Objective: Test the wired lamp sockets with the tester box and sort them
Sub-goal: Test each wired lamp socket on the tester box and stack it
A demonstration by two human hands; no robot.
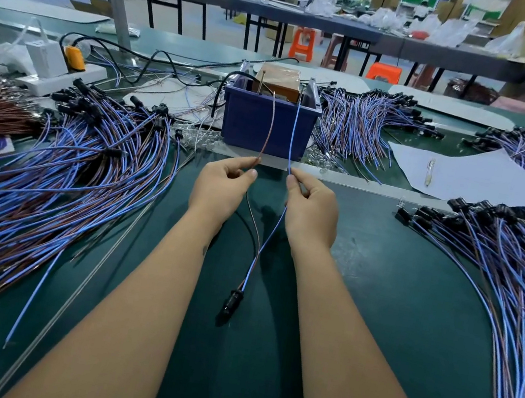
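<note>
A black lamp socket (233, 300) hangs low between my forearms over the green table (395, 290). Its brown wire (267, 130) runs up through my left hand (221, 188), which pinches it. My right hand (312, 207) pinches its blue wire (294, 131). Both wire ends reach up to the top of the tester, a blue bin (267, 123) holding a brown box (279, 81), just beyond my hands.
A large pile of wired sockets (61, 165) spreads on the left, more piles (512, 275) lie on the right and behind the bin (363, 125). A white paper with a pen (429, 171) lies at right. A power strip (63, 75) sits far left.
</note>
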